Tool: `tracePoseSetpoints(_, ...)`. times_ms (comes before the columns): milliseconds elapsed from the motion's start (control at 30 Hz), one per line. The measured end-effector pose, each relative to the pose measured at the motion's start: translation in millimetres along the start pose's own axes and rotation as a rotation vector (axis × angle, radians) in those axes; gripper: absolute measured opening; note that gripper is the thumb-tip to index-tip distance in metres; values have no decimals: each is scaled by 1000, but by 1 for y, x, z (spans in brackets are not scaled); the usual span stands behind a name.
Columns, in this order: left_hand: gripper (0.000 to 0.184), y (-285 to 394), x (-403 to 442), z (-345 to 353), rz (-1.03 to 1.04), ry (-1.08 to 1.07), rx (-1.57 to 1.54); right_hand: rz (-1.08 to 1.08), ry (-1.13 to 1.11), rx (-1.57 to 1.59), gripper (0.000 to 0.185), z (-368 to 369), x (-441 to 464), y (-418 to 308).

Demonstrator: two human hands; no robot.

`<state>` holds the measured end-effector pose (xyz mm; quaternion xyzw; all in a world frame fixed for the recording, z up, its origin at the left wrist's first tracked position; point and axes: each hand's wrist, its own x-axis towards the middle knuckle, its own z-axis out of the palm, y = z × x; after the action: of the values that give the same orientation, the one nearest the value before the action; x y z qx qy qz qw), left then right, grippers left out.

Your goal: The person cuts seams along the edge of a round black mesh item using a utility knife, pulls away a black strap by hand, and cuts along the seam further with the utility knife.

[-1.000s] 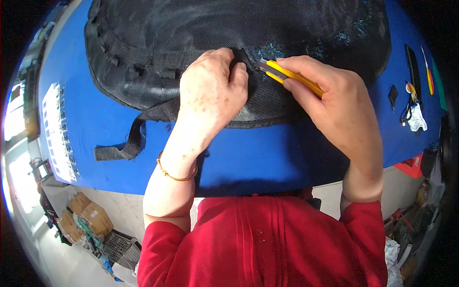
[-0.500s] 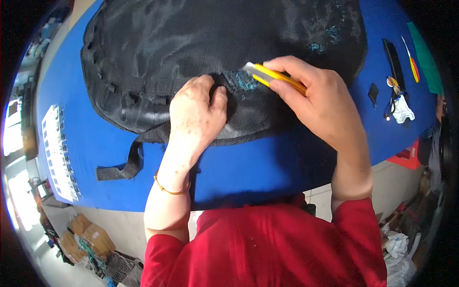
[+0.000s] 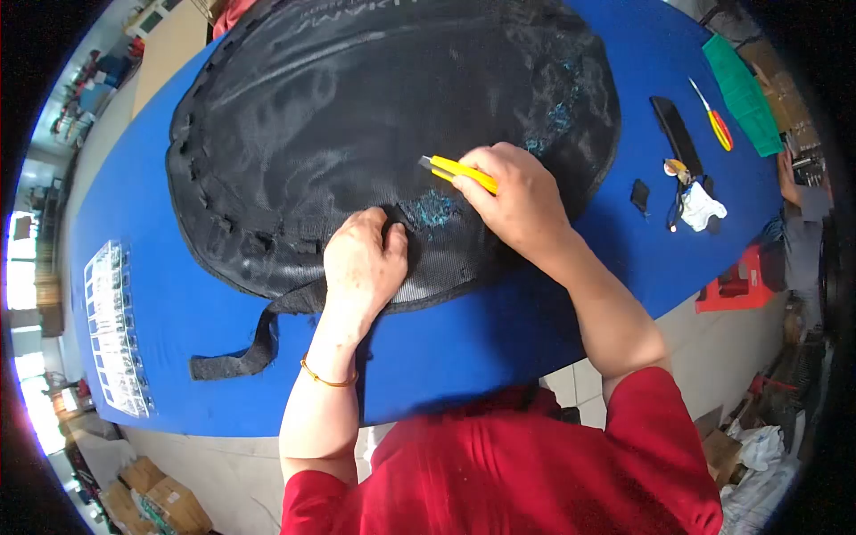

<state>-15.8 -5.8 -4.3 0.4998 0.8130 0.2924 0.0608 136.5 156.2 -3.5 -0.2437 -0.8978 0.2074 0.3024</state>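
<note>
Black mesh makes up our big rounded sheet [image 3: 383, 116], which lies spread on the blue table [image 3: 178, 294]. Our left hand [image 3: 364, 259] rests on the sheet near its close edge, the fingers bent down over the mesh; their tips are hidden, so we cannot tell whether they pinch any of it. A thin gold bracelet [image 3: 330, 383] circles that wrist. Our right hand [image 3: 522, 196] is above the sheet, thumb and fingers closed around a yellow knife [image 3: 461, 170], whose blade points toward the sheet's left side; we cannot tell whether the tip touches the mesh. A fuzzy patch of blue threads [image 3: 434, 208] sits on the sheet near its close edge, and more of them dot its right part. From the sheet's close left edge a black strap [image 3: 227, 366] trails onto the table. Left of the sheet lies a clear case [image 3: 114, 330]. Right of the sheet we have a black scrap [image 3: 639, 196], a crumpled white piece [image 3: 702, 207], a black bar [image 3: 676, 134], a tool with a red and yellow handle [image 3: 720, 130], and a flat green piece [image 3: 742, 94].
</note>
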Motion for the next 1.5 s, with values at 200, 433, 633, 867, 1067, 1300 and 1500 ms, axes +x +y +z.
tracePoseSetpoints(200, 19, 1, 0, 1, -23, -24, 28, 13, 208, -260, 15, 1, 8, 29)
tracePoseSetpoints(433, 19, 0, 1, 6, -8, 26, 28, -72, 483, -441, 15, -7, 15, 53)
tracePoseSetpoints(633, 21, -2, 3, 9, 2, 35, 28, -156, 317, 9, 9, 20, 18, 10)
tracePoseSetpoints(867, 33, -6, 6, 15, 36, 47, 46, -121, 174, -108, 18, 70, 45, -9)
tracePoseSetpoints(1067, 33, -3, 6, 15, 13, 33, 117, -55, 86, -270, 48, 101, 53, -9)
tracePoseSetpoints(1300, 28, -5, 6, 10, 50, 37, 179, -43, -18, -369, 55, 106, 51, -1)
tracePoseSetpoints(1500, 31, 1, 5, 5, 25, -3, 204, -10, -54, -409, 56, 112, 53, 3)
